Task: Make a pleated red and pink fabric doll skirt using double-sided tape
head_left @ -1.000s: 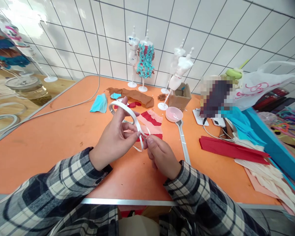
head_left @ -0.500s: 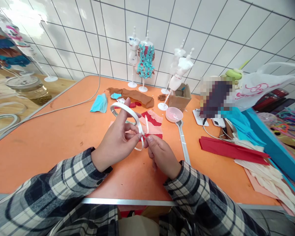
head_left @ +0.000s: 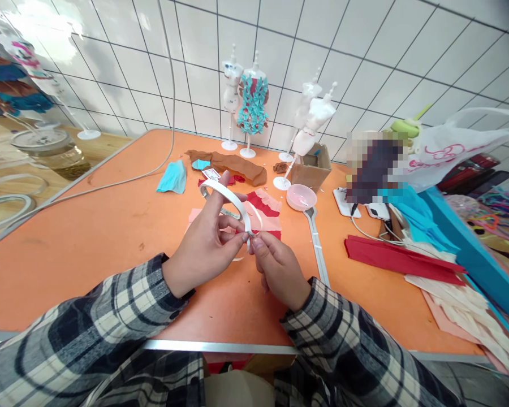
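Observation:
My left hand (head_left: 207,243) holds a narrow roll of white double-sided tape (head_left: 233,198), its thumb and fingers through and around the ring. Close beside it, my right hand (head_left: 282,265) pinches at the loose end of the tape; the fingertips of both hands almost meet there, and the exact bit between them is too small to make out. A thin white strip (head_left: 257,212) curls out behind the fingers. Under the hands lie pink crepe paper (head_left: 269,226) and red paper pieces (head_left: 263,204) on the orange table (head_left: 123,237).
White dress forms (head_left: 314,118) stand along the tiled wall, one in a turquoise ruffled dress (head_left: 253,107). A pink bowl (head_left: 301,198), a cardboard box (head_left: 311,169) and grey scissors or tongs (head_left: 318,249) sit right of centre. Brown paper (head_left: 233,165) lies behind; folded red paper (head_left: 398,257) lies right.
The tape roll and my left hand have shifted slightly right, and the roll has tilted. The fingertips of both hands are closer together at the tape end.

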The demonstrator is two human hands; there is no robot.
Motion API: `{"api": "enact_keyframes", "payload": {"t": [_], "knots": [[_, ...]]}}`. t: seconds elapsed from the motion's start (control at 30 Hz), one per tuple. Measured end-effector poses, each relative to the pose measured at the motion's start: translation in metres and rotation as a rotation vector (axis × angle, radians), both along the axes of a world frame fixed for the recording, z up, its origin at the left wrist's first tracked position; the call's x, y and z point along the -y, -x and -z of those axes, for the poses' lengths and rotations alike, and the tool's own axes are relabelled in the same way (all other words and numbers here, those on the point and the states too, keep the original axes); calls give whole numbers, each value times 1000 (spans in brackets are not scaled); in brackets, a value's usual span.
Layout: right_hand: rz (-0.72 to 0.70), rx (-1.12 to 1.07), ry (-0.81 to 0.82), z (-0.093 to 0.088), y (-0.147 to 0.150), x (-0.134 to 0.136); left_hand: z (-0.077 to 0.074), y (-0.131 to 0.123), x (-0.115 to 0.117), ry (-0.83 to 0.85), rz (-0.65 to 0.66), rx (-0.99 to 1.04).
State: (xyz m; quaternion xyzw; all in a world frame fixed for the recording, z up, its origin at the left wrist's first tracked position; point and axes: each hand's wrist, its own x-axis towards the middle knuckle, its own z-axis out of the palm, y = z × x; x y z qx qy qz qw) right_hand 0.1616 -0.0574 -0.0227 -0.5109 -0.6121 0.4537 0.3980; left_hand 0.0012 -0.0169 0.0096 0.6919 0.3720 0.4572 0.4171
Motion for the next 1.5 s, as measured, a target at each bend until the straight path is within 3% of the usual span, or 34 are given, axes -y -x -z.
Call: {"api": "enact_keyframes", "payload": {"t": [0.47, 0.63, 0.73, 0.87, 1.0, 1.13, 1.2, 1.33, 1.5], "knots": [[-85, -22, -2, -5, -4, 2, 1, 2, -8, 23, -102, 56], [-76, -34, 6, -6, -3, 3, 1, 1, -6, 43, -48, 32], [-87, -94, 58, -8, -3, 2, 1, 2, -7, 26, -84, 32], [-80, -236, 245, -7, -5, -1, 3, 5, -12, 4, -149, 57], [-178, -232, 400, -4, -8, -5, 4, 7, -17, 24, -154, 83], [-345, -390, 370, -7, -8, 0, 4, 6, -16, 57, -127, 55], [-307, -389, 292, -9, -6, 2, 3, 5, -13, 58, -91, 21], [-104, -188, 197, -6, -2, 2, 3, 2, -8, 44, -59, -36], [-56, -88, 192, -3, -2, -1, 4, 2, -6, 1, -53, -62]]}}
